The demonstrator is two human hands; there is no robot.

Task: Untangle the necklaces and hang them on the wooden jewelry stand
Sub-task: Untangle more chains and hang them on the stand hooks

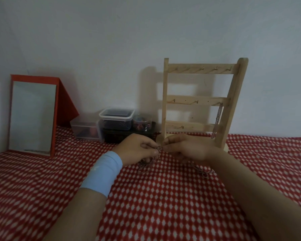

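Pinching the knot of tangled necklaces (pixel 158 148) at the centre of the frame, my left hand (pixel 136 150) and my right hand (pixel 188 148) meet almost fingertip to fingertip, each with thumb and fingers curled onto the chain. Loose loops trail down from the knot onto the red patterned cloth (pixel 163 197), some below my left hand, some spilling out lower right under my right wrist. A pale blue wristband (pixel 102 173) wraps my left forearm. The wooden jewelry stand (pixel 198 100) rises upright just behind my right hand, in the right half of the frame, with one chain (pixel 217 120) already hanging from a hook on its middle rail at the right side. At the left a red-framed mirror (pixel 32 115) leans by the wall, and clear plastic boxes (pixel 116 119) sit stacked between the mirror and the stand
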